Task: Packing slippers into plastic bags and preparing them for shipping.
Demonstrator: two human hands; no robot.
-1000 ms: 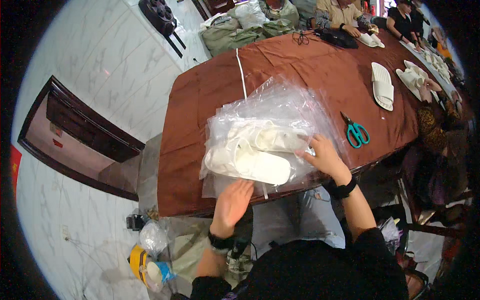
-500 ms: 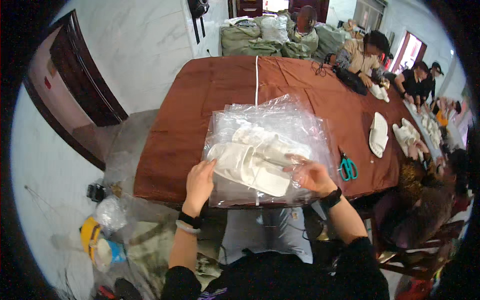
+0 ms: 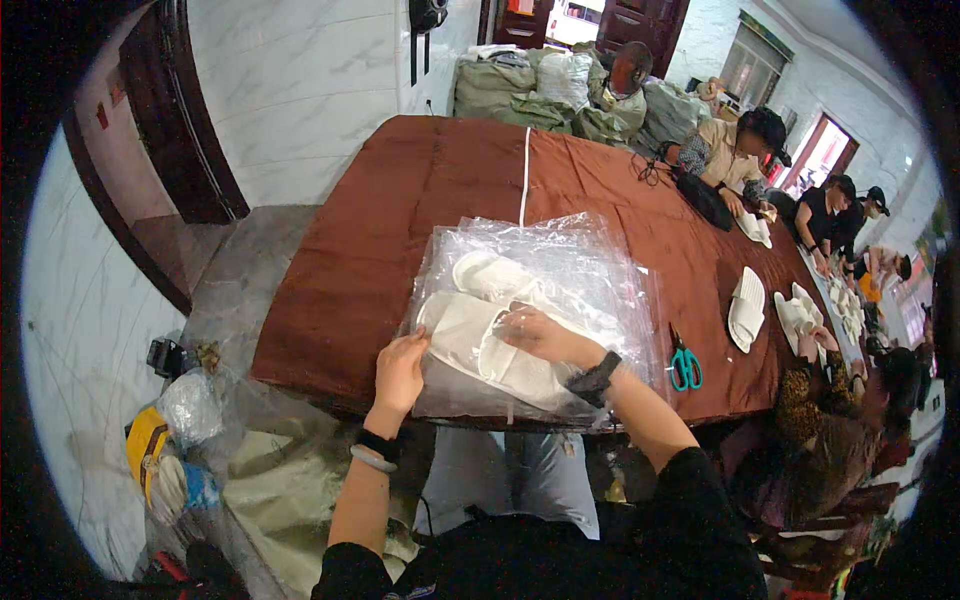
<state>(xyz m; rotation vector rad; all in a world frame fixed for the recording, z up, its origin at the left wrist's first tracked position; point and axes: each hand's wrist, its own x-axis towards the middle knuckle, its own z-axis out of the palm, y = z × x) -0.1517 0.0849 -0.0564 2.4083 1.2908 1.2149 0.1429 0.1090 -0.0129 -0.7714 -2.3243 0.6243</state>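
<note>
Two cream slippers (image 3: 463, 330) lie side by side on a stack of clear plastic bags (image 3: 625, 290) in front of me. Shiny film covers part of the pair; whether both are wholly inside a bag I cannot tell. My left hand (image 3: 402, 370) pinches the bag's edge at the near slipper's left end, thumb against the slipper. My right hand (image 3: 545, 335) reaches in from the right, its bent fingers gripping at the near slipper's strap. Part of the far slipper is hidden behind this hand.
Teal-handled scissors (image 3: 686, 368) lie on the brown tablecloth (image 3: 340, 270), right of the bags. Farther right are a loose slipper (image 3: 746, 310) and another pair (image 3: 798, 315) by a co-worker's hands. Several people work along that side. Stuffed sacks (image 3: 560, 80) stand behind the table.
My right hand has moved left from the bag's right side onto the near slipper's strap. My left hand stays at the slipper's left end. The head view has shifted slightly.
</note>
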